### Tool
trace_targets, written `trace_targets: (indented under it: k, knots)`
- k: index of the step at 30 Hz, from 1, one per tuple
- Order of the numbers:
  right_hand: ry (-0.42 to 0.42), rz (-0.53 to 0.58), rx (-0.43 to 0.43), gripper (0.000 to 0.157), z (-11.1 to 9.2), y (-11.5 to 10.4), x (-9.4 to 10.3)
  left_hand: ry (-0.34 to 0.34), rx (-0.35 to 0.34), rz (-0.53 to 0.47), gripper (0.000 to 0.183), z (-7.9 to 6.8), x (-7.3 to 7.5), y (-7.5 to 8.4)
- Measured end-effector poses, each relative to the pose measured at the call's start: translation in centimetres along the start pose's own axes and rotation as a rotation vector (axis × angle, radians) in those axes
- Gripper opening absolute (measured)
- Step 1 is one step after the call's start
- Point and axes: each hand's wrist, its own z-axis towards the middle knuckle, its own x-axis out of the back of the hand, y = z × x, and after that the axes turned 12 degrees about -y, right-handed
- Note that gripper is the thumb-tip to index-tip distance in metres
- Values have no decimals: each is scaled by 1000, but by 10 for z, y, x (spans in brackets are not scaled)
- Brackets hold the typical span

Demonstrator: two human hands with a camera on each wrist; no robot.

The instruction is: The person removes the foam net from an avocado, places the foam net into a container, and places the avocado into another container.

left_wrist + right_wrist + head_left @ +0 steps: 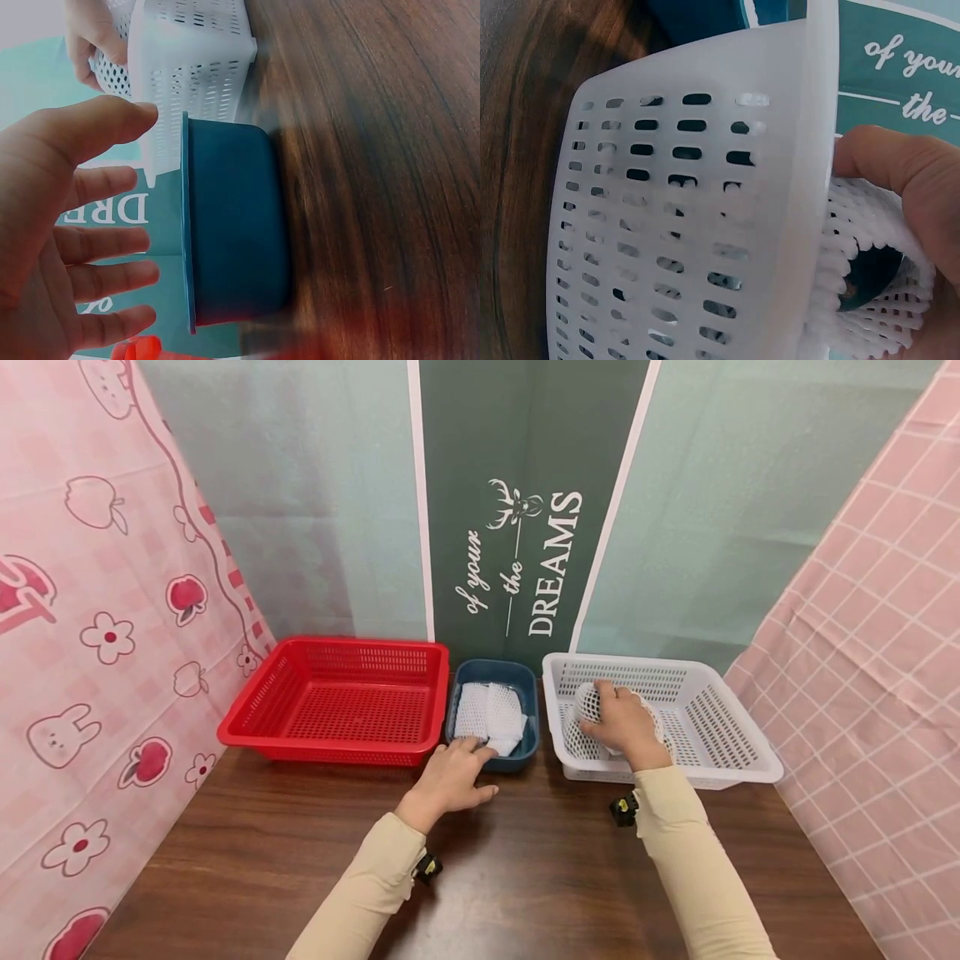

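A: And the action is on the right, where a white foam net is being gripped by the right hand inside the white basket!

B: How is that grip set?

A: Clamped, with fingers curled round the mesh. Something dark is seen through the net's open end, though what it is can't be told. The net is held from above, presumably so the basket's wall is cleared.

B: And the left hand?

A: Its grip is wide apart, fingers straight and spread at the near rim of the blue bin. Nothing is seen held; whether the rim is touched can't be told.

B: What's been put in that bin?

A: White netting, laid flat, at least 2 pieces by the look of it. The bin is set between 2 larger baskets on the counter, probably so it can be reached by either hand.

B: And the red basket?

A: Placed at the far left, no hand laid on it. All 3 containers are lined up along the backdrop, likely so the near counter is kept free for the arms.
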Motion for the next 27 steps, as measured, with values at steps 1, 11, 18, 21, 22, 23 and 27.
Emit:
trace_targets:
  k: [1, 11, 18, 21, 22, 23, 27]
  knots:
    - [5, 3, -1, 79, 0, 0, -1, 1, 0, -6, 50, 0, 0, 0]
    - [36, 3, 17, 78, 1, 0, -3, 1, 1, -15, 50, -2, 0, -3]
    - [104, 22, 32, 76, -2, 0, 8, 3, 10, -18, 52, -4, 16, -4]
    - [144, 39, 40, 76, -2, -2, 12, 10, 20, -22, 53, -4, 23, -5]
    - [151, 43, 42, 76, -2, -2, 13, 10, 22, -22, 53, -4, 24, -6]
    - [156, 47, 45, 77, -3, -3, 14, 10, 22, -21, 53, -4, 25, -6]
    - [148, 47, 48, 77, -3, -4, 13, 3, 20, -27, 53, -4, 25, -8]
